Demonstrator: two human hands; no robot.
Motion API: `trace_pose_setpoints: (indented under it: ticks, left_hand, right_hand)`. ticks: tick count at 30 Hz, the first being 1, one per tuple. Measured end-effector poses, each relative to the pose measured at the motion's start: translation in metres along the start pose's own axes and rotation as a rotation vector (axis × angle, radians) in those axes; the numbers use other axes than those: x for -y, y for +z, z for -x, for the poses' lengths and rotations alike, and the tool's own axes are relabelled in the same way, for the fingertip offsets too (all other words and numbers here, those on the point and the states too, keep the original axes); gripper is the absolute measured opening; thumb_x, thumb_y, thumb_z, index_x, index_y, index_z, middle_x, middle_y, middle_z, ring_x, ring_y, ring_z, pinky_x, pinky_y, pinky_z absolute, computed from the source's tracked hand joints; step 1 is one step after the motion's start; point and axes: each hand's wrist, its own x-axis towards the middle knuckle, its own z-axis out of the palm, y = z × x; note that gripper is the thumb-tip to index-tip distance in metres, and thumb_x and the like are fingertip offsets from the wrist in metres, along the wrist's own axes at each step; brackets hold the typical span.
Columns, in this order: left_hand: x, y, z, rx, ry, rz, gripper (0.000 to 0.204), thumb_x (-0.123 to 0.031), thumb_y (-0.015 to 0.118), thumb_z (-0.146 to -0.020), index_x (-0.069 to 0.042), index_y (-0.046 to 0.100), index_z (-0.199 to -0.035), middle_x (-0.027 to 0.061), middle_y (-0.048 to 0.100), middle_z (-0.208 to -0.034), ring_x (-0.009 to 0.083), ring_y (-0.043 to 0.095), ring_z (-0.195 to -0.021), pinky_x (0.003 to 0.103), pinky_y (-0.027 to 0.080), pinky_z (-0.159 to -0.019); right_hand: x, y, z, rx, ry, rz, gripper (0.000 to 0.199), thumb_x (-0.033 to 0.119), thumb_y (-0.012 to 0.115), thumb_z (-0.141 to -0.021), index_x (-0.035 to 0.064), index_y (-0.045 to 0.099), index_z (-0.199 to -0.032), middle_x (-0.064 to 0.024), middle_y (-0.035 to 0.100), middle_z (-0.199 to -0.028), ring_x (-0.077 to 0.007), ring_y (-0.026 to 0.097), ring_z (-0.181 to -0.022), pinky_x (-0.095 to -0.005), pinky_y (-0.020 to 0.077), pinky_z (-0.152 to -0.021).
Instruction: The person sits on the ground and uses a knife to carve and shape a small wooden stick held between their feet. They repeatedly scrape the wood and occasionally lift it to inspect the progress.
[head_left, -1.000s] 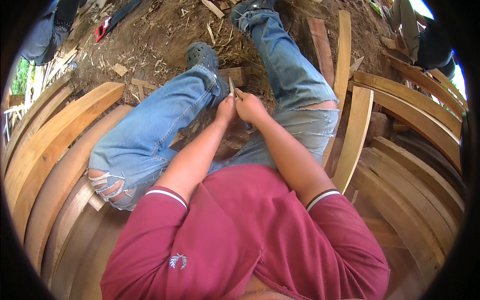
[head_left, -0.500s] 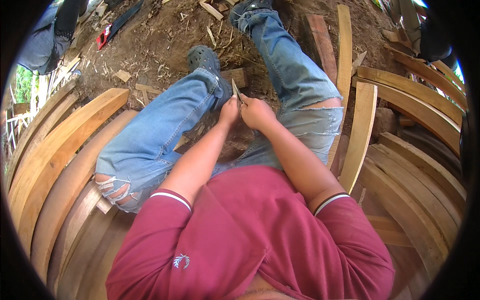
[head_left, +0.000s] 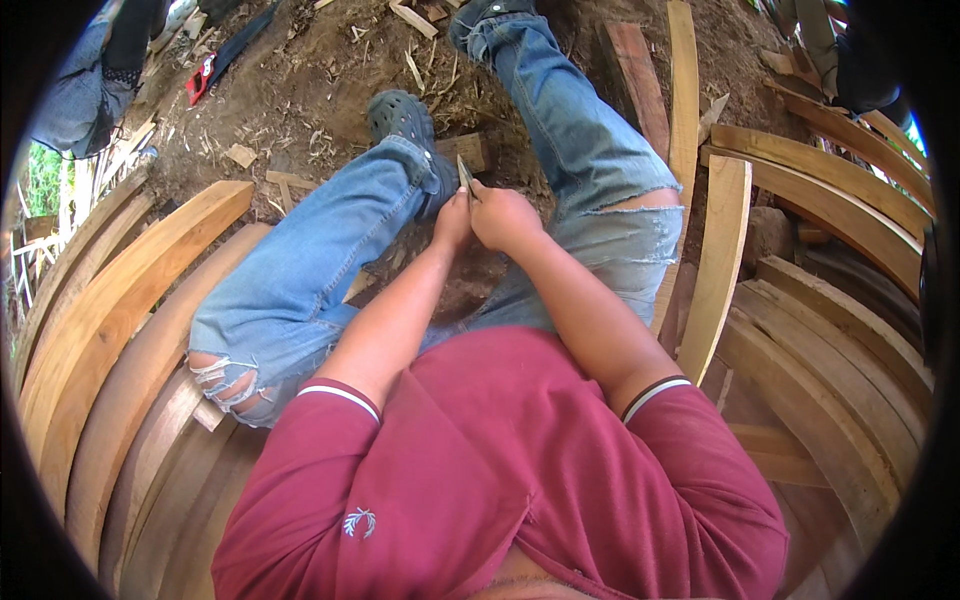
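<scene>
My left hand (head_left: 453,222) and my right hand (head_left: 506,219) meet between my knees, both with fingers closed. From between them a thin pointed piece (head_left: 464,172) sticks up and away from me, narrow and light along one edge. Whether it is a blade or a sliver of wood I cannot make out. The right thumb and fingers press against its near end, and the left fingers wrap round its lower part, mostly hidden. Just beyond the tip, on the dirt, lies a short wood block (head_left: 468,152).
Long planks (head_left: 120,300) lie at the left, and more boards (head_left: 840,340) at the right. One narrow board (head_left: 718,260) stands beside my right knee. A red-handled saw (head_left: 203,80) lies on the chip-strewn ground. Other people's legs (head_left: 80,100) show at the upper left.
My hands and the pointed piece stay together, with almost no movement between them. The whole view has shifted very slightly.
</scene>
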Motion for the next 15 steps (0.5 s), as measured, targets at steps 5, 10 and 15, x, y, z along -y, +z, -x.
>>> trace_pose_setpoints:
  ticks: [5,10,15]
  left_hand:
    - [-0.002,0.003,0.004,0.062,-0.019,0.218,0.048,-0.037,0.036,-0.108,0.0,0.065,-0.106,0.0082,0.068,-0.099,0.0184,0.063,-0.088,0.034,0.048,-0.081]
    - [-0.011,0.0,0.009,0.011,-0.007,0.055,0.045,-0.037,0.036,-0.108,-0.003,0.065,-0.103,0.0056,0.067,-0.095,0.0159,0.062,-0.085,0.032,0.048,-0.077]
    - [-0.013,0.002,0.011,0.092,-0.077,0.385,0.044,-0.037,0.037,-0.108,-0.003,0.065,-0.106,0.0046,0.065,-0.092,0.0146,0.06,-0.083,0.032,0.048,-0.077]
  right_hand:
    - [-0.011,0.018,-0.016,-0.073,-0.042,-0.018,0.047,0.025,0.043,-0.095,0.0076,0.058,-0.136,-0.0272,0.068,-0.106,-0.0428,0.066,-0.1,-0.0508,0.0509,-0.09]
    - [0.006,-0.001,0.009,-0.011,-0.025,0.027,0.046,0.025,0.042,-0.097,0.0068,0.057,-0.136,-0.0266,0.069,-0.105,-0.0422,0.066,-0.1,-0.0509,0.051,-0.089]
    - [0.011,-0.002,-0.002,0.024,-0.031,0.082,0.047,0.025,0.04,-0.098,0.0087,0.055,-0.139,-0.0258,0.069,-0.105,-0.0413,0.066,-0.1,-0.0509,0.0513,-0.088]
